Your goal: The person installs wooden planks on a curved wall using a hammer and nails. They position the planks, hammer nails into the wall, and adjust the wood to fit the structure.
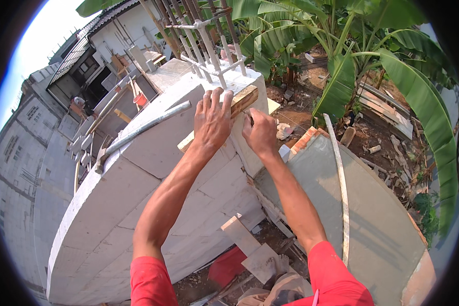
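My left hand [213,120] grips a short wooden batten [243,99] lying across the corner of the white block wall [183,168], its fingers curled over the wood. My right hand [256,130] is closed just beside it, against the batten's right part; what its fingers hold is too small or hidden to make out. A hammer [104,153] with a long metal handle rests along the wall top to the left. Grey vertical bars with stirrups [211,61] rise from the block just beyond my hands.
A plastered grey surface [301,183] with a long pale strip [339,173] lies right. Below are loose boards [239,234] and my bare feet [275,265]. Banana plants [336,81] and rubble stand beyond. A red bucket [140,98] and a distant person [78,104] are at left.
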A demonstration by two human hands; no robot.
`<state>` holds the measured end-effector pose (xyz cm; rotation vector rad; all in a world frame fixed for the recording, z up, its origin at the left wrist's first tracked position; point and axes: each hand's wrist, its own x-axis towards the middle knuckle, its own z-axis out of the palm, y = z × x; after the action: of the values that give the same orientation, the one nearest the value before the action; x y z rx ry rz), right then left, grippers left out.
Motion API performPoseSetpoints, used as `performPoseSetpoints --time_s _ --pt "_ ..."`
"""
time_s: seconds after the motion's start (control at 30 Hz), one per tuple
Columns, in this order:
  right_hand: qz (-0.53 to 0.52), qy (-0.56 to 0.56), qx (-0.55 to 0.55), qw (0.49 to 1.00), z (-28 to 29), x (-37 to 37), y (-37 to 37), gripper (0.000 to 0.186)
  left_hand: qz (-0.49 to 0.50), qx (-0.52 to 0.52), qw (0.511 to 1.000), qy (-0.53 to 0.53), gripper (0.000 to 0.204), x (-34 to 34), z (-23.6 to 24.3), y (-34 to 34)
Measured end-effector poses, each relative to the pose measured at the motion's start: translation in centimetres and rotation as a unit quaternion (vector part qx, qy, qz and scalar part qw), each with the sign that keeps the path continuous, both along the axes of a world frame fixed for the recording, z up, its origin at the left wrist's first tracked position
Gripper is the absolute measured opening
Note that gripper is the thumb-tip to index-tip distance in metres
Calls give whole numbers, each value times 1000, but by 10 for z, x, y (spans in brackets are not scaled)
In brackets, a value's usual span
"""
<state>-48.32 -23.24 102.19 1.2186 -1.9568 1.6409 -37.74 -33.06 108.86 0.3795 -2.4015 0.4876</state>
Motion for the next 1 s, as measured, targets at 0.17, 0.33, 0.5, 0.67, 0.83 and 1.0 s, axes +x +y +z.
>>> performPoseSetpoints --time_s 0.17,0.33,0.5,0.67,0.83,1.0 --pt "-2 -16 -4 1000 1 1 1 8 -36 11 998 -57 46 -19 -5 0" --pt "-18 -17 5 1000 2 2 0 8 -29 42 996 -67 27 -24 -7 2" --pt "-9 -10 -5 1000 7 3 1 8 -33 47 997 -47 20 -25 -5 1" --pt "1 -15 2 1000 1 -3 -2 9 -3 98 993 -67 16 -28 -5 5" --pt "28 -12 1 1000 8 -3 6 10 -25 40 997 -69 11 -29 1 5" --pt "-89 62 69 992 69 16 29 27 -17 47 997 -62 12 -32 -3 1"
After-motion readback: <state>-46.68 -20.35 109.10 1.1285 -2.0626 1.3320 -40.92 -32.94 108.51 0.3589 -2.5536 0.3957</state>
